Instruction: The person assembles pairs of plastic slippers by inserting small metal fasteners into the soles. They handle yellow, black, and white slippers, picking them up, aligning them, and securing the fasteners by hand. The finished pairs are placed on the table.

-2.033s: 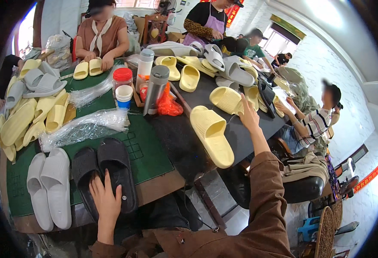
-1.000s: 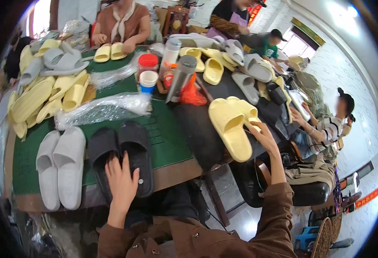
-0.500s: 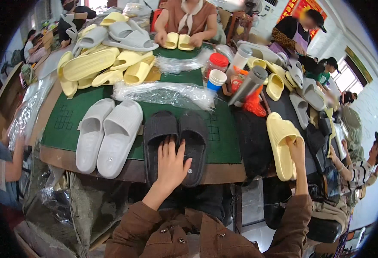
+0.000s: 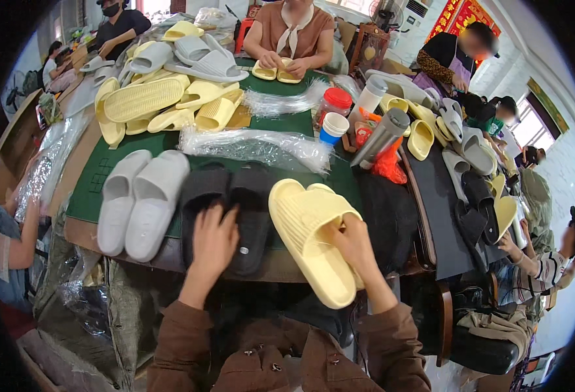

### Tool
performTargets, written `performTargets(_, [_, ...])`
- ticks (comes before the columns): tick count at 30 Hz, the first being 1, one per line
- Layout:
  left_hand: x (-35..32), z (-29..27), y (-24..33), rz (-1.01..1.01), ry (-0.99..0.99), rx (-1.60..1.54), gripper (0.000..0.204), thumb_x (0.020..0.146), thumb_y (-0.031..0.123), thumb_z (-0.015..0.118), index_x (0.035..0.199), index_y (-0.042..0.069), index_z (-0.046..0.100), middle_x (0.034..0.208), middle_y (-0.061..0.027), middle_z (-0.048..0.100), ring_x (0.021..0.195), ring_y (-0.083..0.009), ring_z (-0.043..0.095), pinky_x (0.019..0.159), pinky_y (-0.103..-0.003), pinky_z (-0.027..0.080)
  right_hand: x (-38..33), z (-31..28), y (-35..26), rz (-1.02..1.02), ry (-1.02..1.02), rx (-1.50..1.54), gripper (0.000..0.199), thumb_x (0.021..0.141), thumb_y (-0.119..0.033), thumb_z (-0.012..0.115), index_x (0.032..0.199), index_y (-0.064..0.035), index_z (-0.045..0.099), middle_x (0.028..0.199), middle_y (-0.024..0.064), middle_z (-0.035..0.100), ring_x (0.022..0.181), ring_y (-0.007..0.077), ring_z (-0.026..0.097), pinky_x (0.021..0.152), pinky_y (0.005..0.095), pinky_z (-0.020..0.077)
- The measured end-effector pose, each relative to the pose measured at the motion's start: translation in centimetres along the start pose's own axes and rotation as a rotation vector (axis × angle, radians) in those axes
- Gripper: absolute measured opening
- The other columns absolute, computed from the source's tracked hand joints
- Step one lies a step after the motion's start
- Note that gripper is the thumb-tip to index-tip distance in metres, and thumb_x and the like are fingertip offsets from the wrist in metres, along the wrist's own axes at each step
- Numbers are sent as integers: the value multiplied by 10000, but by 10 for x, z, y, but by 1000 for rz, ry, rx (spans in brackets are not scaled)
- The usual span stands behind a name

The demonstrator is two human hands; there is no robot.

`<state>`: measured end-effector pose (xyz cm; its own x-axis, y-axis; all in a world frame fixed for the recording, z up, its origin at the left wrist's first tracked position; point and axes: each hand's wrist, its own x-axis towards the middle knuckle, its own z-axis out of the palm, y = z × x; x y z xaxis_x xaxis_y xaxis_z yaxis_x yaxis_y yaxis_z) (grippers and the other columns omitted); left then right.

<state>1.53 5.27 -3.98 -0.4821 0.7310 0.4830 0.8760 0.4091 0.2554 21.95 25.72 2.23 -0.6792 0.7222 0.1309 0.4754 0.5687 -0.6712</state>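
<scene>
Yellow slippers [image 4: 313, 245], one in front and another mostly hidden behind it, are gripped in your right hand [image 4: 353, 245], its fingers bent into the front one's foot opening at the strap. They tilt above the near edge of the worktop [image 4: 82, 234], at 3 o'clock from your left hand [image 4: 212, 242], taking 12 as straight away from you. That left hand lies over the black slippers [image 4: 251, 235], fingers reaching to the left one's strap; blur means I cannot tell whether they grip or only rest.

A loosened right pinch could let the rear slipper slide out, since so little of it shows in your hold. Swinging the yellow toe towards 9 o'clock might knock the right black slipper askew, and a tug from your left fingers towards 6 could drag that pair off, as the heels lie by the edge.

Further out, gray slippers [image 4: 153, 202] sit at 10 o'clock from your left hand, clear plastic bags [image 4: 255, 147] at 1. From your right hand, stacked cups [image 4: 333, 127] and a steel bottle [image 4: 382, 137] stand around 12; a careless far reach could tip them.
</scene>
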Motion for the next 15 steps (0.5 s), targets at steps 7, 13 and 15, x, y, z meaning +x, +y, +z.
performTargets(7, [-1, -31, -97, -156, -13, 168, 423, 839, 91, 582, 1259, 143, 592, 1219, -196, 528, 1134, -369, 507, 1021, -457, 382, 31, 49, 26, 7, 71, -12, 374, 863, -304, 641, 846, 67, 593, 767, 227, 643, 713, 381, 633, 663, 448, 487])
performTargets(13, [0, -39, -123, -302, -5, 194, 444, 864, 35, 525, 1289, 151, 577, 1375, -167, 466, 1223, -346, 474, 1043, -444, 372, 27, 48, 23, -199, 2, 221, 236, 906, -134, 578, 1055, 49, 582, 874, 170, 654, 695, 262, 634, 633, 363, 504])
performTargets(15, [0, -35, -126, -328, 3, 212, 446, 864, 24, 519, 1290, 142, 576, 1384, -162, 461, 1223, -347, 476, 1038, -441, 377, 15, 38, 31, -152, 4, 383, 261, 920, -78, 535, 1146, 43, 580, 925, 119, 656, 689, 161, 593, 630, 290, 485])
